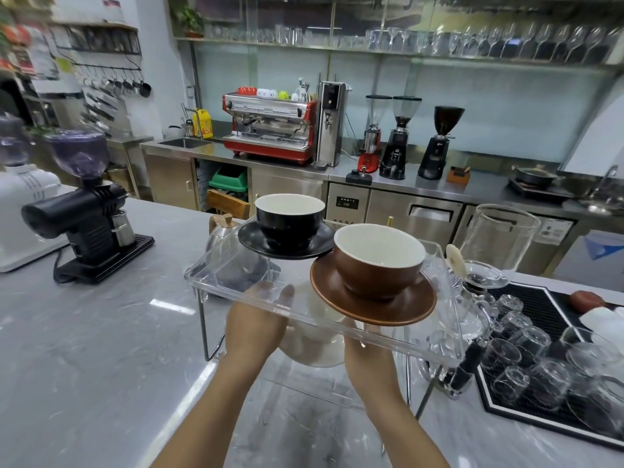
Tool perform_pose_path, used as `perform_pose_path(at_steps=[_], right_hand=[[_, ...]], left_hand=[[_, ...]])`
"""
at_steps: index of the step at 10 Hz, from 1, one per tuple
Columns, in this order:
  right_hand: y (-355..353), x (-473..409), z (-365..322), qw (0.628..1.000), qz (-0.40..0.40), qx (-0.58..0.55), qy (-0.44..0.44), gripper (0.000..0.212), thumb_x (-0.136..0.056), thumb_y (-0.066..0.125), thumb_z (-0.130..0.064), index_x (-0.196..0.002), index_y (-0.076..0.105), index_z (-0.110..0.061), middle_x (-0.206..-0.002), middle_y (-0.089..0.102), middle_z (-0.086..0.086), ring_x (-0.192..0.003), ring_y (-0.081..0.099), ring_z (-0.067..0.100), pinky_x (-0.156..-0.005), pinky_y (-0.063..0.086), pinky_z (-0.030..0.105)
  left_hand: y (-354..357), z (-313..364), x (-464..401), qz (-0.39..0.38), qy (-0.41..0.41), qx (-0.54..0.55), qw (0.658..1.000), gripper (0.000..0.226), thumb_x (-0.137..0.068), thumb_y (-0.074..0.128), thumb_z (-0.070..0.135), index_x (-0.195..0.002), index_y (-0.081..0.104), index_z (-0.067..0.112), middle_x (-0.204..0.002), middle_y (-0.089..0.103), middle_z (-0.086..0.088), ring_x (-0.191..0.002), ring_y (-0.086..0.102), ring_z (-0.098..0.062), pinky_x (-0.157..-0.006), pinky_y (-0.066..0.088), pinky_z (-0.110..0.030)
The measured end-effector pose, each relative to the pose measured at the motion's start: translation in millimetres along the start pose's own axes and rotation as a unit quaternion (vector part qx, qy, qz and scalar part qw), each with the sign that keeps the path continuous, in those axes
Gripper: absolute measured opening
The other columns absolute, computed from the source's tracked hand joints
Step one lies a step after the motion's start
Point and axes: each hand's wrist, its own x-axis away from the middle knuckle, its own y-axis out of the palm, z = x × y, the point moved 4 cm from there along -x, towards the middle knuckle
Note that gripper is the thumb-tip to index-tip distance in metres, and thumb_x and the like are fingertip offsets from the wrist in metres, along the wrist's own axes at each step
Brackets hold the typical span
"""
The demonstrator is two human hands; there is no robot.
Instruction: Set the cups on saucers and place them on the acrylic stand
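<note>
Head view showed grey marble counter [101,332], steel café kitchen behind, black cup [288,219] and brown cup [378,261] on saucers atop acrylic stand [236,265], left hand [255,327] flat under stand, right hand [366,352] grip hidden, cannot tell.

No text, brand or number can be read. Right of the red espresso machine [270,128], the water boiler [332,123] has a small dark display, too blurred to read. Below and right of the espresso machine, a fridge control panel [347,203] shows pale marks, also illegible.
</note>
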Motion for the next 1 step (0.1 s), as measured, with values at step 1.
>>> perform_pose_path(at_steps=[1], right_hand=[[-4.5, 16.8, -9.2, 0.999, 0.008, -0.015, -0.046, 0.048, -0.096, 0.052, -0.043, -0.138, 0.047, -0.021, -0.136, 0.052, -0.002, -0.120, 0.053, 0.024, -0.094, 0.041, 0.032]], left_hand=[[-11.2, 10.1, 18.6, 0.061, 0.043, -0.025, 0.997, 0.028, -0.087, 0.060, 0.047, -0.104, 0.069, 0.027, -0.092, 0.072, 0.005, -0.089, 0.067, -0.023, -0.071, 0.055, -0.036]])
